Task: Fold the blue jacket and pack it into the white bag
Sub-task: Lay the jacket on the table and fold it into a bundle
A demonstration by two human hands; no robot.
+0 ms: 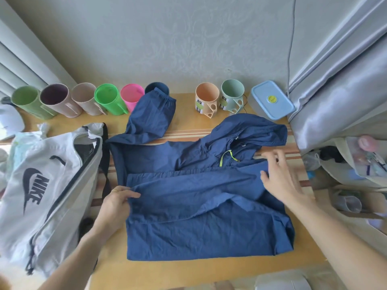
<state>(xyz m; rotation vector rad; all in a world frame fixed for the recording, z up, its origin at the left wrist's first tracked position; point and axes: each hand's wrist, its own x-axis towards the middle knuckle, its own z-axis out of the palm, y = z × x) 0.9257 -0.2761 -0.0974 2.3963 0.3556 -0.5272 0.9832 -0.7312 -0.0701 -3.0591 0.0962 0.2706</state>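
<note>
The blue jacket lies spread on the wooden table. One sleeve is folded across its body, the other sleeve reaches up toward the cups, and the hood with a yellow-green zip pull points to the upper right. My left hand pinches the cuff end of the folded sleeve at the jacket's left edge. My right hand rests with fingers spread on the jacket's right shoulder, just below the hood. The white bag with a dark logo lies to the left, its zip open.
A row of coloured cups lines the back of the table, with two mugs and a blue-lidded box further right. A grey curtain hangs at the right, above cluttered bags and plastic items.
</note>
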